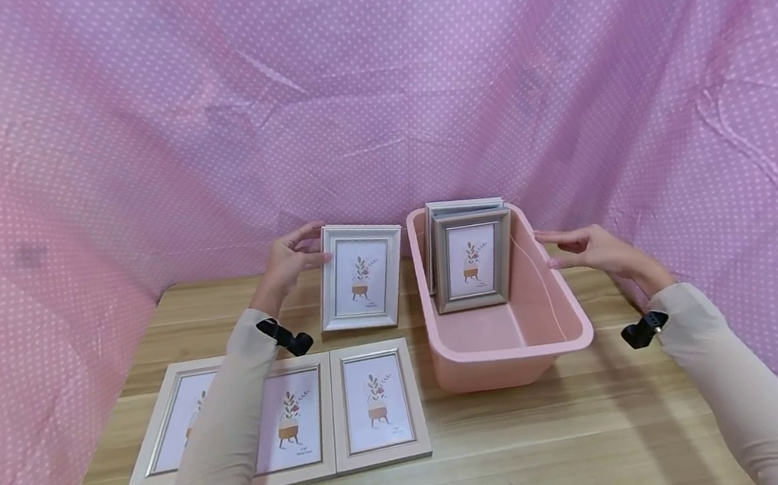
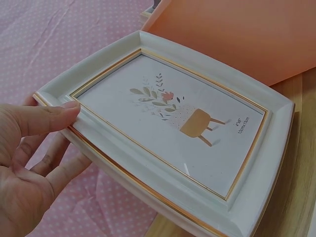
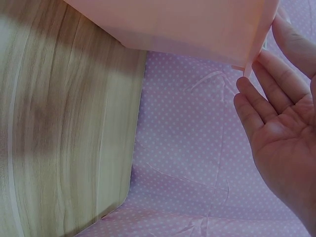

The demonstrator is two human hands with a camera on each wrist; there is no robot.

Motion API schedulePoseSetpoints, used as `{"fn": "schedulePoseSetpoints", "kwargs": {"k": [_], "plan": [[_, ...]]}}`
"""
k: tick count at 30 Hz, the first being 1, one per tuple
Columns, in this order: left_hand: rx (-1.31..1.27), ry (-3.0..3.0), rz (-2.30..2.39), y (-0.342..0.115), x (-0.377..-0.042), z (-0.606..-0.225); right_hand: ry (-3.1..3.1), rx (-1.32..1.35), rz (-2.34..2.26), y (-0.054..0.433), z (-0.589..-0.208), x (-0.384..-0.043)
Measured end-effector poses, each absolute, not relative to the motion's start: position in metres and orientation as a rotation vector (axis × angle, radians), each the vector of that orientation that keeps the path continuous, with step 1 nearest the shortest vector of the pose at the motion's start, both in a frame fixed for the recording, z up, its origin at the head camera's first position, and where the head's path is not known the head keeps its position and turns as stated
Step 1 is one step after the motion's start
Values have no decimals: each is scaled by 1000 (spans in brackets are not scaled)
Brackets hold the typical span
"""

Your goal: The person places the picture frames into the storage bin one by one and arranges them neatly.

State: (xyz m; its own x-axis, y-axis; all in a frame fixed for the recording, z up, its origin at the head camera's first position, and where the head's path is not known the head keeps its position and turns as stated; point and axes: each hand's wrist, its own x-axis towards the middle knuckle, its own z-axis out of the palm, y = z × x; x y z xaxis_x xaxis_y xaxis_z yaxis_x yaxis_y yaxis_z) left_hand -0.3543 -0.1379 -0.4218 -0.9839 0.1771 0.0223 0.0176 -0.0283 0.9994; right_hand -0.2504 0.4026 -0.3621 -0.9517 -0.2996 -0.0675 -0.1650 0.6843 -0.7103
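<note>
In the head view, my left hand [image 1: 288,263] grips a white picture frame [image 1: 360,275] by its left edge. The frame stands tilted, its print of a potted plant facing me. The left wrist view shows the thumb on the front of the white moulding [image 2: 247,89] and the other fingers behind and below. My right hand [image 1: 595,251] touches the right rim of a pink bin [image 1: 510,353] with fairly straight fingers. Inside the bin, a taupe picture frame [image 1: 438,269] leans upright before a lighter frame [image 1: 464,203].
Several cream picture frames lie face up in a row at the front left, the rightmost frame [image 1: 383,454] nearest the bin. My left sleeve [image 1: 215,454] covers part of that row. Pink dotted cloth [image 1: 359,102] hangs behind the wooden table [image 1: 542,449].
</note>
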Motion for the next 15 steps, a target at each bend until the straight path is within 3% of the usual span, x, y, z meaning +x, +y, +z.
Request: {"fn": "schedulePoseSetpoints", "kwargs": {"k": [15], "plan": [[266,2176,2128,-143,-351,-417,2724,-352,-1117,401,-361,-249]]}}
